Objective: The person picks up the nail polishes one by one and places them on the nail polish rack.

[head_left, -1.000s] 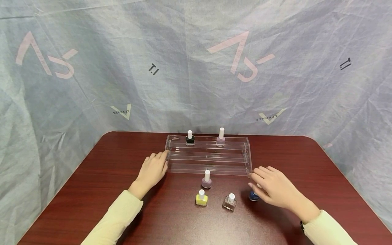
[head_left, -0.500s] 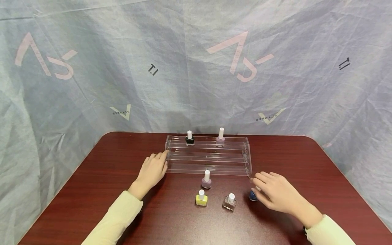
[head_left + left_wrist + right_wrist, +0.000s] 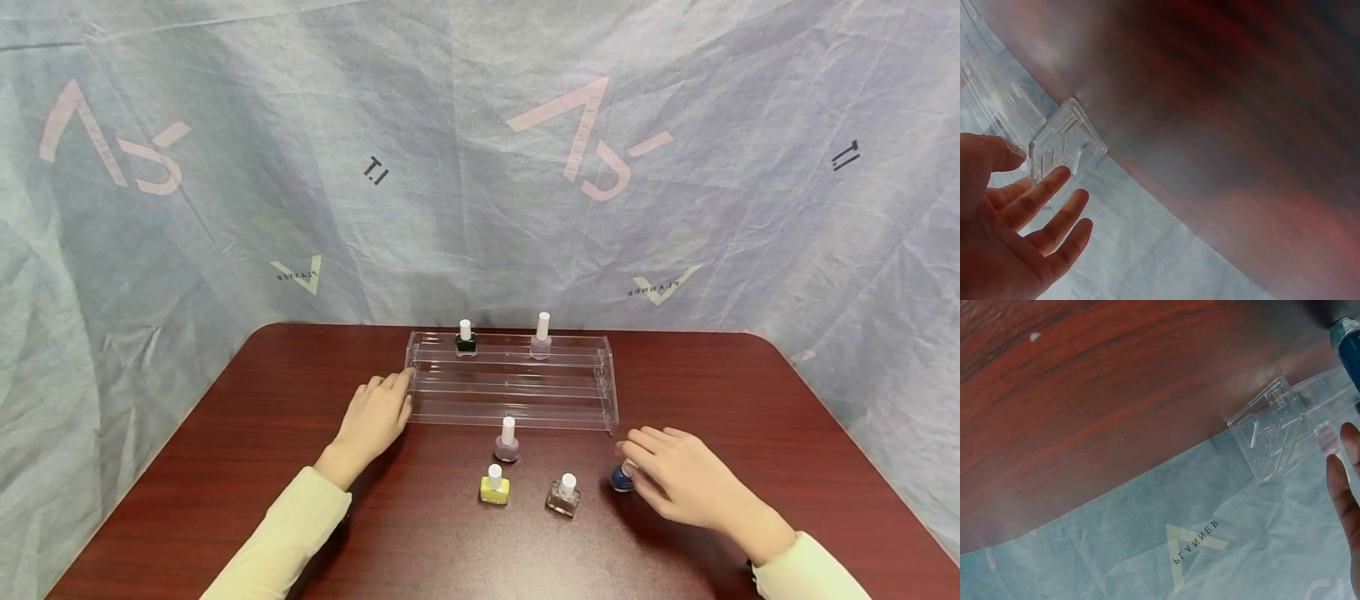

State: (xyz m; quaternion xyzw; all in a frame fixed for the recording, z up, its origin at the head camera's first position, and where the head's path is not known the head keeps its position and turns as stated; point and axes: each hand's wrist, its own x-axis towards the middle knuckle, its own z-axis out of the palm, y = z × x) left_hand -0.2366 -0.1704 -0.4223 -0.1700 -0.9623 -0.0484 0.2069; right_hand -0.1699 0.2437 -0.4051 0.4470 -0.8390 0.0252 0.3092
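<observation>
My left hand point(image 3: 375, 414) touches the left end of a clear stepped rack point(image 3: 510, 408). The left wrist view has its fingers fairly straight beside the rack's side panel point(image 3: 1063, 134), thumb at the panel's edge. Beside a blue nail polish bottle point(image 3: 621, 479) is my right hand point(image 3: 678, 475), fingers loosely bent, partly covering it. In the right wrist view the bottle point(image 3: 1350, 353) stands apart from the visible fingers point(image 3: 1338, 481). Lilac point(image 3: 507, 448), yellow point(image 3: 494, 490) and brownish point(image 3: 563, 497) nail polish bottles stand before the rack.
Dark green point(image 3: 466, 342) and pale lilac point(image 3: 541, 345) nail polish bottles stand on the rack's top step. A reddish-brown table point(image 3: 420, 542) carries everything. Behind it hangs a grey printed cloth point(image 3: 450, 233).
My right hand has drawn back slightly to the right and toward me, away from the rack's right corner. The left hand and the bottles look unmoved.
</observation>
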